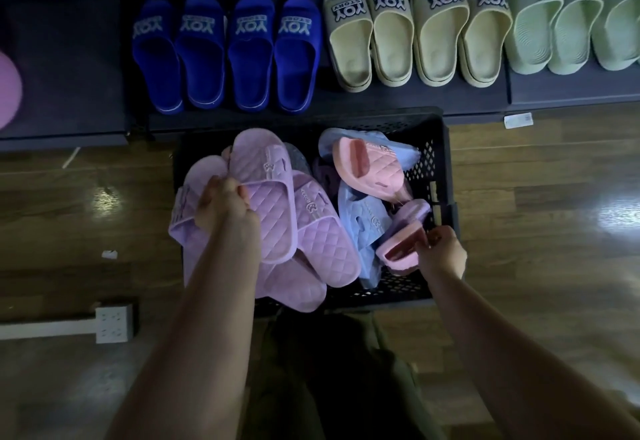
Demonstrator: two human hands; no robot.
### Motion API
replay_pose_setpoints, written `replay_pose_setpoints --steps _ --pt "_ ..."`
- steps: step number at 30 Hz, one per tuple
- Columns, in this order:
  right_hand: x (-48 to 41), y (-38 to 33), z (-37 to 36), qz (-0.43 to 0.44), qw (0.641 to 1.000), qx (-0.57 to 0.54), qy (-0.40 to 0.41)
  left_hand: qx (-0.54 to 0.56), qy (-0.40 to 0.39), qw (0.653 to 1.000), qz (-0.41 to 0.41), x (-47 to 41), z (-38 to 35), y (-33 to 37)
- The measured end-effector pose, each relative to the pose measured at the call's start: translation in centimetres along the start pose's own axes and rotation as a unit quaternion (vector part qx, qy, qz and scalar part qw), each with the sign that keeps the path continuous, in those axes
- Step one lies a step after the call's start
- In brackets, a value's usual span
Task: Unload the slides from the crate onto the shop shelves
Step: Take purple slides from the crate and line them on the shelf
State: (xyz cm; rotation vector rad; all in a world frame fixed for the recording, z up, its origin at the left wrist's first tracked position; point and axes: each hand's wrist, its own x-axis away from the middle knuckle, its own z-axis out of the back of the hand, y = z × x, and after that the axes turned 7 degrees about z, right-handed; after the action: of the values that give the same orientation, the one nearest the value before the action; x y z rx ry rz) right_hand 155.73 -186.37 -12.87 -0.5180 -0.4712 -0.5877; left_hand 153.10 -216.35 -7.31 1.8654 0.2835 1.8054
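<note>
A black perforated crate (438, 176) stands on the floor in front of a low dark shelf (415, 100). It holds quilted slides in lilac, light blue (360, 218) and pink (367, 166). My left hand (225, 207) grips a bunch of lilac slides (273, 218) over the crate's left side. My right hand (441, 249) pinches the edge of a pink slide (398, 249) near the crate's right front corner.
On the shelf stand blue slides (225, 55), beige slides (415, 31) and pale green slides (568, 20) in rows. A white power strip (110, 325) lies on the wooden floor at the left. A pink round object (7, 89) shows at the far left edge.
</note>
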Motion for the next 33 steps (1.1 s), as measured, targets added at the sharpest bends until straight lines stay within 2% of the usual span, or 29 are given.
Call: replay_pose_setpoints --steps 3,6,8,12,16,21,24,27,30,33 --pt "0.9 -0.8 1.3 0.024 0.999 0.015 0.024 0.081 0.034 0.996 -0.028 1.3 0.6 0.8" --pt "2.6 -2.3 2.3 0.067 0.997 0.006 0.038 0.009 -0.003 0.997 -0.074 2.9 2.0 1.6" --pt "3.6 -3.5 2.5 0.094 0.995 -0.010 0.034 -0.032 -0.006 0.997 -0.076 3.8 3.0 2.3" --pt "4.6 -4.9 1.9 0.089 0.996 -0.010 -0.028 -0.098 -0.029 0.993 -0.063 4.6 6.0 3.5" --pt "6.2 -5.2 1.8 0.065 0.997 -0.023 -0.045 -0.070 -0.065 0.993 -0.072 4.3 9.2 4.4" --pt "9.4 -6.8 -0.5 0.149 0.988 -0.030 -0.035 -0.069 -0.049 0.993 -0.082 3.8 11.8 5.4" --pt "10.9 -8.1 -2.6 0.062 0.992 -0.105 -0.013 -0.080 -0.047 0.992 -0.084 3.4 12.8 5.9" --pt "11.5 -8.8 -3.7 0.011 0.993 -0.113 0.026 -0.109 -0.069 0.987 -0.101 2.4 13.7 6.6" --pt "12.2 -9.2 -4.2 0.017 0.992 -0.110 0.053 -0.118 -0.082 0.983 -0.111 1.7 14.4 7.1" --pt "13.7 -9.4 -4.9 0.075 0.989 -0.107 0.064 -0.140 -0.067 0.982 -0.108 1.4 14.5 7.5"
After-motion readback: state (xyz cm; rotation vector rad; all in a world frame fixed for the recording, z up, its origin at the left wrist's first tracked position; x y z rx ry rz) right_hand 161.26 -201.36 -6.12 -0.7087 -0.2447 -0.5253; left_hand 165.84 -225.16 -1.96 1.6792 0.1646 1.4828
